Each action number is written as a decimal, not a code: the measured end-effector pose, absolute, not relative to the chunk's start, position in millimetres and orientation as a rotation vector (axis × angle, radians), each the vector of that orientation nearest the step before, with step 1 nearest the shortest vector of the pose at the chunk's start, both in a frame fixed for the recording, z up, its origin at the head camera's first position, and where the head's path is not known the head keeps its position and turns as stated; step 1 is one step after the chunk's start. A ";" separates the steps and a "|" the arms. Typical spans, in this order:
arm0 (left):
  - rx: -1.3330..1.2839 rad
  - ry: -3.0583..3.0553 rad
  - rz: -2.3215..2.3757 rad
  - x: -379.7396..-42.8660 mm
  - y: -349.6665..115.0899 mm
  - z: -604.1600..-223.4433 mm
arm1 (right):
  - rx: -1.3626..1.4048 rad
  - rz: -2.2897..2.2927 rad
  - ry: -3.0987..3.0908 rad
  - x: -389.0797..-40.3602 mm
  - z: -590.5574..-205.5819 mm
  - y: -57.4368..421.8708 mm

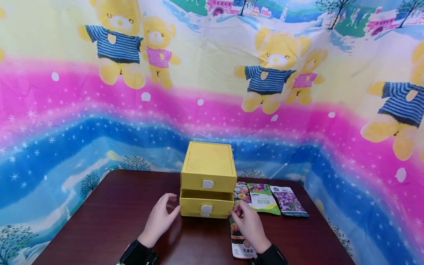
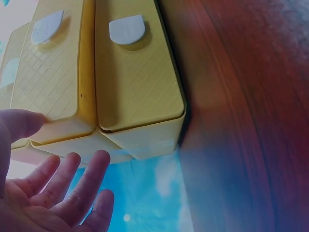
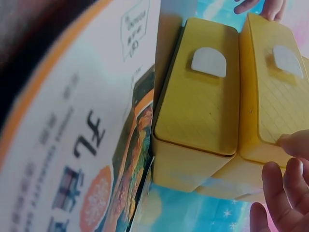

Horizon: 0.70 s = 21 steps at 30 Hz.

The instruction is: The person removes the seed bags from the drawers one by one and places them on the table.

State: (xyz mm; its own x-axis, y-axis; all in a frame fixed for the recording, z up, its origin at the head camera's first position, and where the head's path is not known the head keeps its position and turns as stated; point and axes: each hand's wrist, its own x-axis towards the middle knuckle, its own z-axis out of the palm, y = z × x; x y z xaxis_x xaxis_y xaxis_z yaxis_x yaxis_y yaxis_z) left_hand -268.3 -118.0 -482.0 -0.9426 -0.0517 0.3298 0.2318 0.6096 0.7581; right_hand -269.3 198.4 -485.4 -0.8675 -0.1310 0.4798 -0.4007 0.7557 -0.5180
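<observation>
A yellow drawer box [image 1: 212, 158] stands on the table, its middle drawer [image 1: 190, 209] pulled partway out, with a white tab on the front. The bottom drawer [image 2: 140, 72] is flush in the wrist views; in the head view it is hidden under the middle one. My left hand [image 1: 160, 220] is at the left front corner, thumb on the drawer front, fingers spread beside it. My right hand [image 1: 250, 222] mirrors it at the right corner, its thumb [image 3: 293, 144] on the front and fingers loosely bent alongside. A marigold seed packet [image 1: 241, 250] lies partly under the right hand.
To the right of the box lie a green packet [image 1: 264, 198] and a purple-flowered packet [image 1: 289, 201], with another flower packet [image 1: 241, 192] partly covered by the box. The dark wooden table [image 1: 109, 221] meets a printed cloth backdrop [image 1: 198, 121] behind and at both sides.
</observation>
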 end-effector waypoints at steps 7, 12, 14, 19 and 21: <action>-0.144 -2.501 -1.280 -276.5 -116.3 -483.4 | 0.336 0.905 -2.557 -277.9 -485.0 200.6; -0.149 -2.474 -1.302 -282.7 -115.3 -484.8 | 0.283 0.892 -2.559 -285.5 -486.5 200.6; -0.147 -2.468 -1.316 -284.3 -115.0 -485.2 | 0.259 0.899 -2.565 -287.7 -487.3 200.4; -0.140 -2.443 -1.372 -288.2 -114.4 -489.3 | 0.232 0.899 -2.558 -290.6 -488.8 200.7; -0.139 -2.434 -1.386 -290.5 -114.2 -491.4 | 0.232 0.888 -2.549 -291.8 -489.3 201.0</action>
